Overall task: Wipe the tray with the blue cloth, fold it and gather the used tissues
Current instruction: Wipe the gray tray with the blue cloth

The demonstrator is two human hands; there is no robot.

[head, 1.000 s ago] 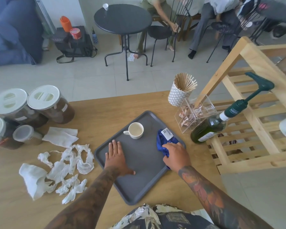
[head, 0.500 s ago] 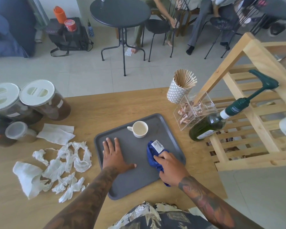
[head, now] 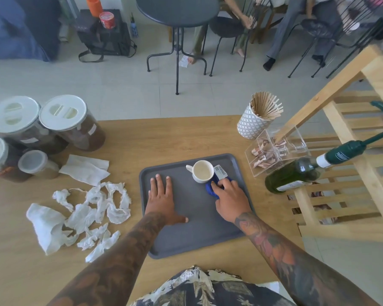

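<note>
A dark grey tray point(head: 197, 244) lies on the wooden table in front of me. My left hand point(head: 161, 199) presses flat on its left half, fingers spread. My right hand point(head: 230, 199) is closed on a bunched blue cloth point(head: 210, 189) with a white tag, pressed onto the tray just right of a small white cup point(head: 202, 171). The cloth touches the cup's base. Crumpled white used tissues point(head: 93, 208) lie scattered on the table left of the tray, with a flatter one point(head: 84, 170) behind them.
Lidded jars point(head: 71, 122) stand at the table's left. A patterned cup of wooden sticks point(head: 255, 119), a clear sachet box point(head: 274, 151) and a green bottle point(head: 292, 175) sit right of the tray. A wooden rack point(head: 345, 164) stands further right. People sit on chairs beyond.
My right hand slid the blue cloth from the tray's near middle up and right to the cup. The left hand stayed flat on the tray.
</note>
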